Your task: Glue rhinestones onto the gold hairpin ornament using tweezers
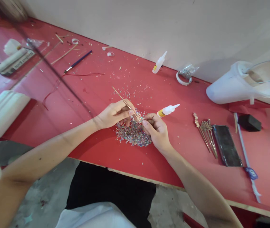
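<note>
My left hand (pixel 119 113) holds a thin gold hairpin (pixel 123 99) between thumb and fingers. Its plain end points up and left, and its ornate end is over a pile of small glittering rhinestones (pixel 133 134). At that ornate end, my right hand (pixel 156 128) has thumb and forefinger pinched together. Whatever lies between those fingertips is too small to make out. Just beyond the right hand, a white glue bottle (pixel 167 110) with a yellow label lies on the red table (pixel 116 161).
More gold hairpins (pixel 202 134) lie beside a black phone (pixel 227 145) at right. A second glue bottle (pixel 159 63), a tape ring (pixel 183 78) and a white pitcher (pixel 232 84) stand near the wall. A brush (pixel 78 61) lies at back left.
</note>
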